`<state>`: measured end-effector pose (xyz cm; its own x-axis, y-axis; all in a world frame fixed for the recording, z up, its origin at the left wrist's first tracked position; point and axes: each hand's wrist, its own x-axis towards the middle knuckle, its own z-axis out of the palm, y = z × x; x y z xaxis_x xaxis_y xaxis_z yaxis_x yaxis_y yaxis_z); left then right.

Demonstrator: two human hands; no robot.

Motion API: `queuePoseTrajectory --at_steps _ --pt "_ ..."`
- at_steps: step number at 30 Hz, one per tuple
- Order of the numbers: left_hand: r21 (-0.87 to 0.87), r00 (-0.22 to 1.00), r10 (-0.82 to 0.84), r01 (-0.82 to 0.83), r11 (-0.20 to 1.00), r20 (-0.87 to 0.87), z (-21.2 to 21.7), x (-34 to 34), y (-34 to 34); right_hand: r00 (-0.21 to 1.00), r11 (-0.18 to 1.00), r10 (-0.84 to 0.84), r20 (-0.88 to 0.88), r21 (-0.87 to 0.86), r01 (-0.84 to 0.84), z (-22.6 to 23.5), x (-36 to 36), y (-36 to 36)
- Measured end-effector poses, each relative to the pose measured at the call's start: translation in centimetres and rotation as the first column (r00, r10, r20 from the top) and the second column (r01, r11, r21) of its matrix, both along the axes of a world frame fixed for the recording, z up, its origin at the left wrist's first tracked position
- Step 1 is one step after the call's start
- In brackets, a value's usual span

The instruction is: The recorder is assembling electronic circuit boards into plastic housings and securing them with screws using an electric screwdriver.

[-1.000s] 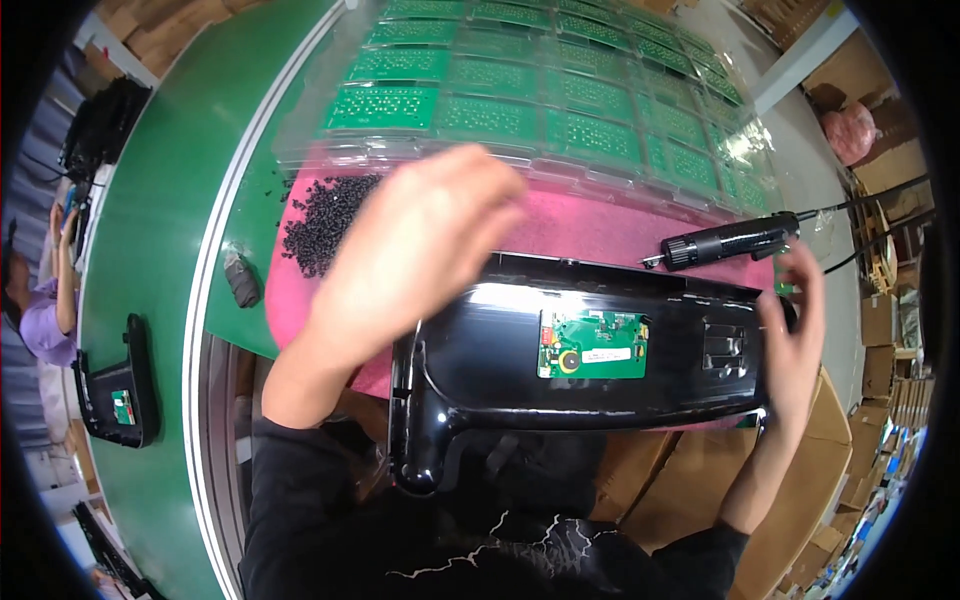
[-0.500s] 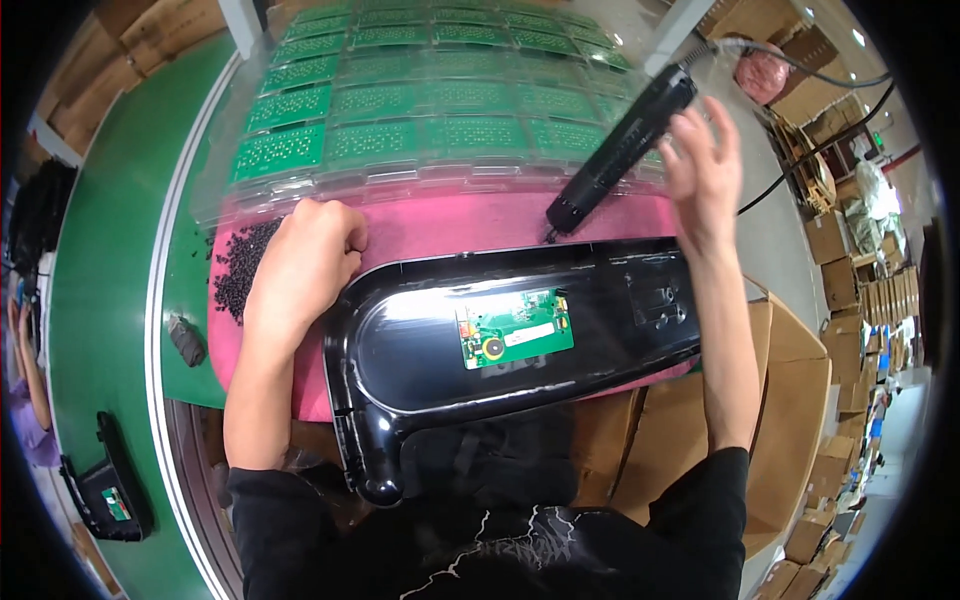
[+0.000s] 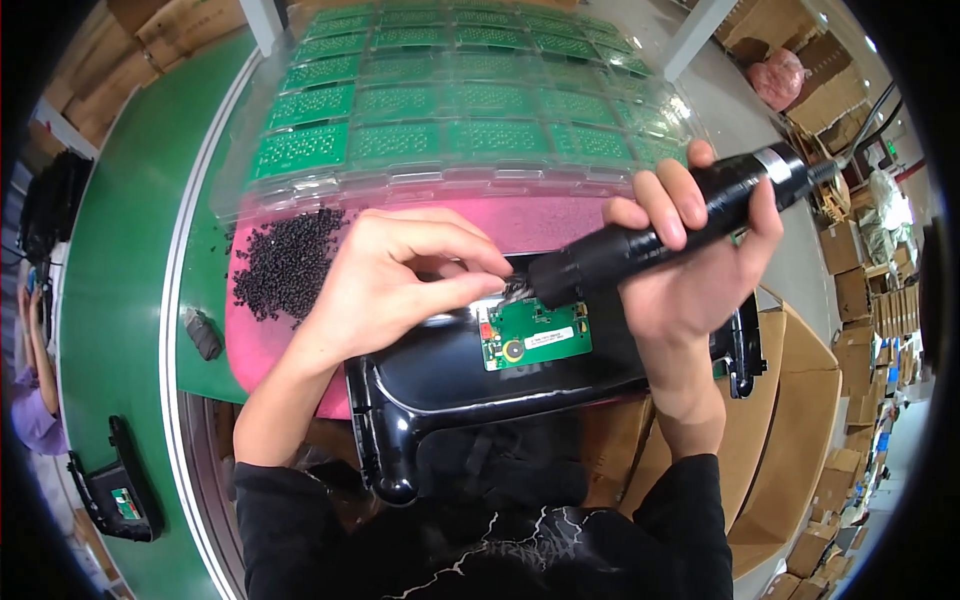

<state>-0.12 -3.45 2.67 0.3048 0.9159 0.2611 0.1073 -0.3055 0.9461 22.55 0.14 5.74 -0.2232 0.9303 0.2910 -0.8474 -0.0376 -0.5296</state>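
Note:
My right hand is wrapped around a black electric screwdriver, held tilted with its tip pointing left. Right at that tip, my left hand pinches small black screws between thumb and fingers; how many is hard to make out. Beneath both hands lies a glossy black plastic housing, long with a rounded left end. A green circuit board sits inside it, its upper edge partly covered by the screwdriver. To the left, a pile of black screws rests on a pink mat.
Clear plastic trays of green circuit boards stand at the back. An open cardboard box is at the lower right. Across the green surface, another person's arm and a second black housing show at far left.
My right hand has grasped the screwdriver, which stood tilted at the mat, and brought it over the housing. My left hand has moved right from the screw pile to the screwdriver's tip.

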Motion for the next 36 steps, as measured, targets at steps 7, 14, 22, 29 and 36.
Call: queuePoseTrajectory --at_steps 7,14,22,29,36 --pt "-0.047 0.982 -0.077 0.086 0.995 0.171 -0.5 0.3 -0.4 0.999 0.973 -0.028 -0.035 0.229 0.035 0.6 0.3 -2.7" --pt "-0.13 0.989 -0.053 0.07 0.989 0.136 -0.4 0.6 -0.7 0.993 0.916 -0.116 0.024 0.388 0.097 1.7 1.4 -4.2" --pt "-0.165 0.974 -0.228 0.225 0.96 0.003 -0.9 0.9 -0.9 0.988 0.884 -0.149 0.041 0.452 0.115 1.6 1.0 -5.0" --pt "0.062 0.977 -0.183 0.177 0.982 0.11 -1.4 1.2 -1.4 0.986 0.879 -0.164 0.032 0.459 0.131 1.0 0.5 -5.4" --pt "0.126 0.957 -0.196 0.172 0.977 0.215 -1.8 1.3 -1.4 0.986 0.885 -0.164 0.028 0.446 0.134 1.0 0.4 -5.8"
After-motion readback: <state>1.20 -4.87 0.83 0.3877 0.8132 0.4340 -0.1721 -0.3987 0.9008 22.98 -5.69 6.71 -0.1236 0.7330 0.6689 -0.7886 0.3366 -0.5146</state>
